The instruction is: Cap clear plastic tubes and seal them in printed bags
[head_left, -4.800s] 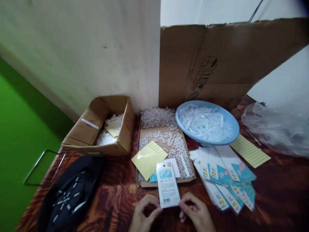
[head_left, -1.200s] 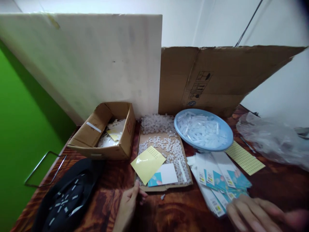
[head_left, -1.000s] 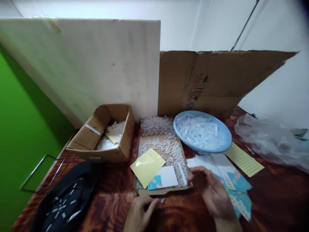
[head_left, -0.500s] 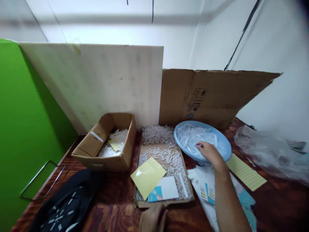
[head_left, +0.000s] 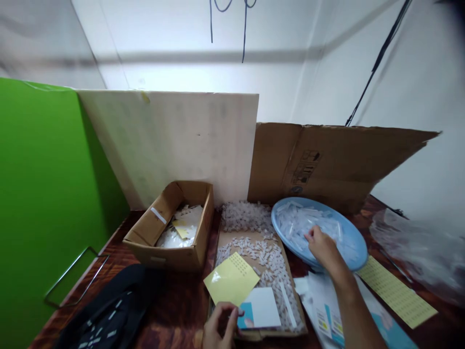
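Observation:
My right hand [head_left: 322, 246] is over the light blue basin [head_left: 358, 245], its fingers pinched together at the clear plastic pieces [head_left: 303, 220]. What sits between those fingertips is too small to make out. At the near edge of a cardboard tray [head_left: 232, 236], my left hand [head_left: 221, 325] is curled with thumb and fingers close together. Something tiny may be at its tips. Small white plastic parts [head_left: 271, 254] are scattered in the tray. On them lie a yellow sticker sheet [head_left: 231, 279], a white and blue card [head_left: 265, 308] and a narrow white strip [head_left: 288, 305].
An open cardboard box [head_left: 170, 254] with papers and clear pieces stands left of the tray. A black cap-like item [head_left: 112, 305] lies front left. Printed packets [head_left: 327, 310], another yellow sticker sheet [head_left: 397, 291] and clear plastic bags [head_left: 417, 257] are at right. Upright panels [head_left: 181, 140] border the back.
The view has shifted, so the scene sits lower and farther right. My left hand has risen from the bottom edge to the tray's near edge. My right hand remains over the basin.

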`<state>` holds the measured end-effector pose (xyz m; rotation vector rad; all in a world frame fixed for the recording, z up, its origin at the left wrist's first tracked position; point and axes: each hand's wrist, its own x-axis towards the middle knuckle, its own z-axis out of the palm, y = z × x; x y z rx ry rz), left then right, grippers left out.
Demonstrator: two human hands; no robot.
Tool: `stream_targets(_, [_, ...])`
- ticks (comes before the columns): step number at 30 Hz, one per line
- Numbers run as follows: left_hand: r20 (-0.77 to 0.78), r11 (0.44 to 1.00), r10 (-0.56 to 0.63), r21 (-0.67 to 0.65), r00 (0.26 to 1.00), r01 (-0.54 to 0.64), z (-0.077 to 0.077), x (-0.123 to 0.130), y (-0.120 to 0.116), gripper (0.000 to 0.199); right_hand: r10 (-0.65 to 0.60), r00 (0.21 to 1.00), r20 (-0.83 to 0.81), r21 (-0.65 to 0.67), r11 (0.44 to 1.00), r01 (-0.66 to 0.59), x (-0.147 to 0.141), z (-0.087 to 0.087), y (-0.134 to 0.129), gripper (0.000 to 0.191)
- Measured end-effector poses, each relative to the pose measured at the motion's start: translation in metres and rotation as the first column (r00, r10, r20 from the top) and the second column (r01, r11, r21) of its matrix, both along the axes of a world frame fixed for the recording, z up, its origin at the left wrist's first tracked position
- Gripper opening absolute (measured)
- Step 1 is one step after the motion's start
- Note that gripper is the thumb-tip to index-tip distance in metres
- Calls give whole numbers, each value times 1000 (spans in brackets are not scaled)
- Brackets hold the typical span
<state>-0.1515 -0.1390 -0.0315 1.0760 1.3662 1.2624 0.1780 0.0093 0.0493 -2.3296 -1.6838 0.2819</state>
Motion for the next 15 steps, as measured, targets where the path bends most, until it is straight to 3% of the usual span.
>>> stream_targets(3, [77,999,22,-52,997,-18,14,-2,14,56,227,953,-203,120,971,-205,-34,0,-41,34])
stream_targets(4, [81,998,25,-59,996,-20,17,-2,18,55,368,842,-394,246,925,-290,-50,-4,-56,36])
stream_targets(6, [79,998,36,-60,996,-31,22,-1,25,55,509,603,-614,331,860,-389,-84,-14,-84,36])
stream_targets(10, [23,998,10,-67,1000,-9,26,1,30,55,480,426,-767,303,856,-419,-135,-36,-115,32])
stream_targets(15, [-75,996,-79,-54,994,75,27,-2,27,50,456,321,-830,318,860,-399,-153,-51,-119,37])
